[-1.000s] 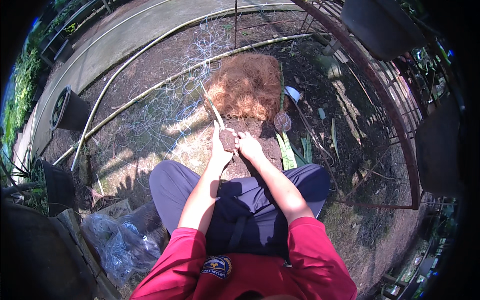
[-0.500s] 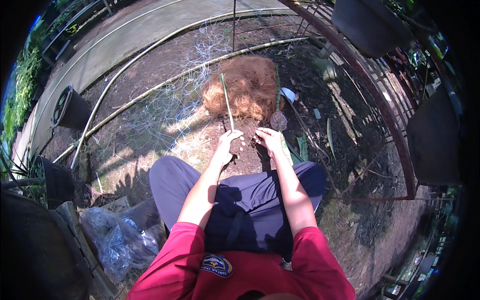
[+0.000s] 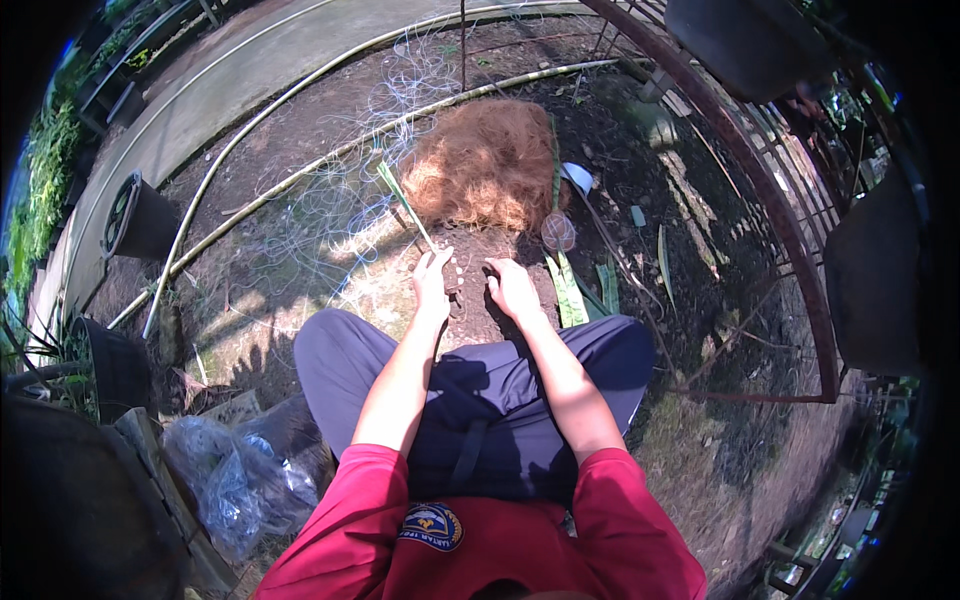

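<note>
My left hand [image 3: 432,287] is closed around the lower end of a long, narrow green leaf with pale edges [image 3: 405,205], which tilts up and to the left. Small pale spots and something dark lie just beside its fingers; I cannot make out what they are. To its right, my right hand [image 3: 514,290] has its fingers curled together over the dark soil, and what it holds, if anything, is hidden. Beyond both hands sits a big heap of brown coconut fibre [image 3: 482,165]. A broad green-and-yellow leaf [image 3: 567,290] lies beside my right hand.
A round, net-like ball [image 3: 558,231] and a white bowl [image 3: 577,179] are right of the fibre. Tangled pale string [image 3: 350,215] spreads at left, near long poles [image 3: 290,190]. Black pots [image 3: 138,218] and a clear plastic bag [image 3: 235,480] stand left; a rusty metal frame [image 3: 775,210] curves at right.
The leaf in my left hand has swung leftward as that hand moved slightly left and back. My right hand has shifted a little left, its fingers curling.
</note>
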A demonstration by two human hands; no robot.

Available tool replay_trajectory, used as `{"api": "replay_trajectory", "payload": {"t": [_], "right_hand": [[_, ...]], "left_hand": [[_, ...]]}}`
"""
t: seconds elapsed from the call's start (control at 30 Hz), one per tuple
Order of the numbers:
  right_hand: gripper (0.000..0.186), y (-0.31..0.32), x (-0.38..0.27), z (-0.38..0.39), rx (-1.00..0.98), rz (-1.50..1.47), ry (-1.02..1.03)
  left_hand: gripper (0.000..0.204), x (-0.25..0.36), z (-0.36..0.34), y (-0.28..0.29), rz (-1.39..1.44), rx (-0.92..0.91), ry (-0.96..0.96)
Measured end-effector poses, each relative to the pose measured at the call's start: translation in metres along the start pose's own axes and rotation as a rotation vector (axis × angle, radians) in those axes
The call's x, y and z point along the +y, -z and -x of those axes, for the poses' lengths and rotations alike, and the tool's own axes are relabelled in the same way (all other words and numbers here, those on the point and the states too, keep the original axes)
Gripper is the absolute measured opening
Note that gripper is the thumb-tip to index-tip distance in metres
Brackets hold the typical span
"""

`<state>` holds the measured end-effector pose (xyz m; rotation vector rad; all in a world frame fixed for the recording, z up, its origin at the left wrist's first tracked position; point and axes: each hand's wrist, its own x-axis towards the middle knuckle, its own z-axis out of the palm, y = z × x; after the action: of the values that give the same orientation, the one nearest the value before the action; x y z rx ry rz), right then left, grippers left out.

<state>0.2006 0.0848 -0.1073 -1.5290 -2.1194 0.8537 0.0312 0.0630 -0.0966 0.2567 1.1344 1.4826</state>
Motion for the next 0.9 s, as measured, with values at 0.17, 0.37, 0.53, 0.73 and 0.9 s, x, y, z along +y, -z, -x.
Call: {"api": "replay_trajectory", "payload": {"t": [0.17, 0.37, 0.53, 0.73, 0.9], "right_hand": [[0.043, -0.041, 0.007, 0.012, -0.101, 0.433, 0.101], [0.03, -0.041, -0.009, 0.021, -0.035, 0.247, -0.1], [0.031, -0.049, -0.003, 0.022, -0.136, 0.447, 0.066], [0.021, -0.047, 0.03, 0.015, 0.033, 0.263, 0.056], [0.029, 0.011, -0.001, 0.007, 0.206, -1.058, -0.297]], "left_hand": [[0.017, 0.0, -0.003, 0.002, 0.086, -0.183, 0.126], [0.036, 0.016, 0.013, -0.015, 0.333, -0.4, 0.361], [0.031, 0.012, 0.018, -0.006, 0.295, -0.501, 0.289], [0.024, 0.012, 0.02, -0.019, 0.119, -0.47, 0.238], [0.034, -0.003, 0.012, -0.015, -0.088, -0.364, 0.081]]}}
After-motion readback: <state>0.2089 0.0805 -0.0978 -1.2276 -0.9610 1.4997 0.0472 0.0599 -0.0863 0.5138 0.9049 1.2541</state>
